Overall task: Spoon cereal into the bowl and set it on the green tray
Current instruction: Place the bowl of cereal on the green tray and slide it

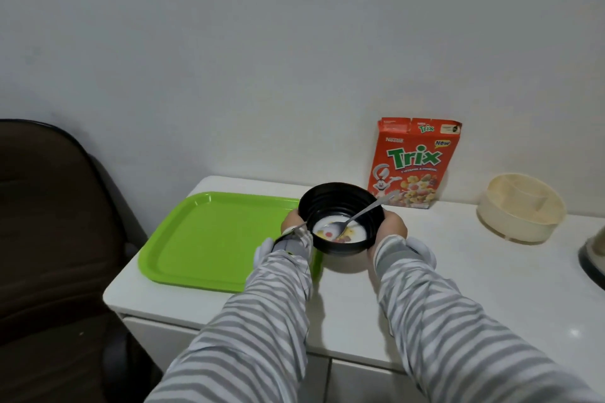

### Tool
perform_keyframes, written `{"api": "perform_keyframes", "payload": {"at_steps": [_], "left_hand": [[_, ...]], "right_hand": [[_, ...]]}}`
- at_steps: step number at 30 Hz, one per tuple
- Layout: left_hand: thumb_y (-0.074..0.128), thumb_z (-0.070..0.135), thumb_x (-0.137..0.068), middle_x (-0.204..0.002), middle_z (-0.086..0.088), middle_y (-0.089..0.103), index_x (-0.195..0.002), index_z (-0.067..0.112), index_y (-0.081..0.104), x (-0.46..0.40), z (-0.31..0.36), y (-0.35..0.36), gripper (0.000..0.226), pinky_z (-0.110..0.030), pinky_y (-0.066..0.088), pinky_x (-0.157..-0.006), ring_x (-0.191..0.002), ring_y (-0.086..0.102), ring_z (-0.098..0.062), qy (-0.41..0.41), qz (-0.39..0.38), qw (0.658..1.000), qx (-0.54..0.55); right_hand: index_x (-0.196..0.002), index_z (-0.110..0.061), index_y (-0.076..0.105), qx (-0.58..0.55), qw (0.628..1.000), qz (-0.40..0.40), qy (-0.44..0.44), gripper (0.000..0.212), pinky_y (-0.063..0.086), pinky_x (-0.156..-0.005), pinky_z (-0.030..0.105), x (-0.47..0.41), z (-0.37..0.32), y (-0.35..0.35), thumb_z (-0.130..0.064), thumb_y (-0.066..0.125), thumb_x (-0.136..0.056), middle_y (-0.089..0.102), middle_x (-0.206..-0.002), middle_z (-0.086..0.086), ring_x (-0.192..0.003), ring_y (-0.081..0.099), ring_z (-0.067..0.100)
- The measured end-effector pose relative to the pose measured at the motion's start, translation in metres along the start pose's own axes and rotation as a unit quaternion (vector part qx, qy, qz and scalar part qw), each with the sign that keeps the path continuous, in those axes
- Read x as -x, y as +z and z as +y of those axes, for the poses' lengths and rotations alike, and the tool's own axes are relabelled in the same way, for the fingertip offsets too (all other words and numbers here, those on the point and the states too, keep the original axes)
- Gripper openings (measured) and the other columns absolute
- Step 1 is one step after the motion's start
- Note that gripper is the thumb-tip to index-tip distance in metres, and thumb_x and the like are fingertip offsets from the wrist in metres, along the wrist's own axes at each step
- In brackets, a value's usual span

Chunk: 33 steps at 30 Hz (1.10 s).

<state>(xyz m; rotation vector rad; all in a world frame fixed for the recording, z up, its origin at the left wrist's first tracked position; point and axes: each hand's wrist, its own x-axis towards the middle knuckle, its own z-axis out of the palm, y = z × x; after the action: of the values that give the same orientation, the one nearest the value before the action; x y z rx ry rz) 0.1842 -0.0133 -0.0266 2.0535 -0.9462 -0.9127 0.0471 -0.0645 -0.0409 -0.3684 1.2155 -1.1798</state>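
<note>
Both hands, left hand (292, 221) at nine o'clock and right hand (391, 226) at three, clamp the rigid black bowl (340, 206), whose milk and loose spoon (363, 211) probably slosh if tilted toward the green tray (203, 239).

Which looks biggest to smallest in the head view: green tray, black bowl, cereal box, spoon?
1. green tray
2. black bowl and cereal box: alike, and the bowl is nearer, so unranked
3. spoon

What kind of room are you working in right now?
Likely a home kitchen or breakfast corner: a white counter against a plain wall holds a cereal box, a green tray and a bowl held in both hands.
</note>
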Motion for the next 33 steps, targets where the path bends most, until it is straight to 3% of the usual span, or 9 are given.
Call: {"api": "perform_keyframes", "payload": {"at_steps": [6,9,12,14,18,22,25,28,33], "left_hand": [[0.032,0.004,-0.102,-0.139,-0.029,0.048,-0.090,-0.005,0.055,-0.031,-0.030,-0.063,0.027,-0.036,0.036,-0.095,-0.127,0.049,-0.038,-0.002,0.018,1.000,-0.018],[0.029,0.002,-0.102,-0.145,-0.025,0.043,-0.120,-0.006,0.056,-0.042,-0.046,-0.084,0.033,-0.029,0.040,-0.077,-0.110,0.052,-0.025,-0.007,0.024,0.999,0.022],[0.031,0.004,-0.102,-0.145,-0.022,0.045,-0.136,-0.006,0.045,-0.050,-0.059,-0.105,0.037,-0.021,0.045,-0.067,-0.124,0.052,-0.029,-0.010,0.030,0.999,0.028],[0.034,0.007,-0.102,-0.140,-0.023,0.050,-0.111,0.002,0.061,-0.057,-0.069,-0.117,0.029,-0.028,0.041,-0.086,-0.112,0.053,-0.028,0.003,0.040,0.999,0.000],[0.034,0.004,-0.101,-0.137,-0.026,0.052,-0.087,-0.001,0.057,-0.067,-0.082,-0.133,0.028,-0.028,0.030,-0.080,-0.094,0.040,-0.021,-0.021,0.022,0.999,-0.026],[0.032,0.004,-0.102,-0.141,-0.025,0.048,-0.103,0.009,0.046,-0.072,-0.092,-0.138,0.015,-0.018,0.038,-0.070,-0.097,0.044,-0.022,0.002,0.023,0.999,-0.034],[0.034,0.007,-0.102,-0.141,-0.021,0.050,-0.127,-0.003,0.052,-0.073,-0.093,-0.140,0.033,-0.032,0.038,-0.101,-0.121,0.051,-0.034,-0.022,0.016,0.999,-0.020],[0.034,0.006,-0.102,-0.142,-0.020,0.049,-0.131,-0.006,0.050,-0.073,-0.095,-0.139,0.035,-0.035,0.034,-0.106,-0.129,0.047,-0.035,-0.028,0.011,1.000,0.006],[0.039,0.003,-0.098,-0.076,-0.008,0.055,-0.072,0.015,0.052,-0.090,-0.101,-0.148,0.031,-0.017,0.041,-0.068,-0.091,0.039,-0.019,-0.040,0.031,0.980,0.191]], "right_hand": [[-0.063,-0.009,0.056,0.016,1.000,-0.015,0.007,0.021,0.049,-0.087,0.037,0.016,0.039,0.059,-0.012,0.058,-0.083,0.058,-0.068,0.006,-0.087,0.056,0.025],[-0.063,-0.008,0.058,0.015,0.999,-0.027,0.012,0.019,0.050,-0.088,0.038,0.016,0.059,0.082,-0.013,0.059,-0.082,0.060,-0.072,0.008,-0.086,0.056,0.025],[-0.063,-0.009,0.058,0.019,0.999,-0.024,0.021,0.020,0.047,-0.082,0.036,0.017,0.080,0.100,-0.013,0.058,-0.083,0.061,-0.075,0.009,-0.082,0.056,0.026],[-0.061,-0.009,0.057,0.018,0.999,-0.026,0.024,0.025,0.045,-0.081,0.035,0.018,0.093,0.110,-0.013,0.056,-0.085,0.057,-0.069,0.007,-0.075,0.054,0.025],[-0.061,-0.010,0.057,-0.001,0.999,-0.027,0.036,0.025,0.046,-0.080,0.035,0.021,0.112,0.124,-0.015,0.056,-0.086,0.058,-0.070,0.006,-0.069,0.054,0.024],[-0.063,-0.009,0.058,-0.006,0.999,-0.024,0.043,0.024,0.046,-0.079,0.034,0.019,0.124,0.133,-0.015,0.056,-0.086,0.059,-0.071,0.007,-0.069,0.054,0.024],[-0.061,-0.009,0.056,0.003,0.999,-0.016,0.039,0.026,0.045,-0.076,0.034,0.017,0.128,0.134,-0.016,0.058,-0.086,0.058,-0.067,0.006,-0.062,0.052,0.023],[-0.061,-0.009,0.057,-0.011,0.999,-0.020,0.037,0.025,0.045,-0.071,0.034,0.018,0.130,0.131,-0.015,0.059,-0.085,0.059,-0.065,0.007,-0.061,0.052,0.023],[-0.060,-0.014,0.060,0.115,0.993,0.015,-0.035,0.030,0.035,-0.055,0.029,0.001,0.115,0.126,-0.010,0.050,-0.088,0.054,-0.033,-0.007,-0.039,0.052,0.012]]}}
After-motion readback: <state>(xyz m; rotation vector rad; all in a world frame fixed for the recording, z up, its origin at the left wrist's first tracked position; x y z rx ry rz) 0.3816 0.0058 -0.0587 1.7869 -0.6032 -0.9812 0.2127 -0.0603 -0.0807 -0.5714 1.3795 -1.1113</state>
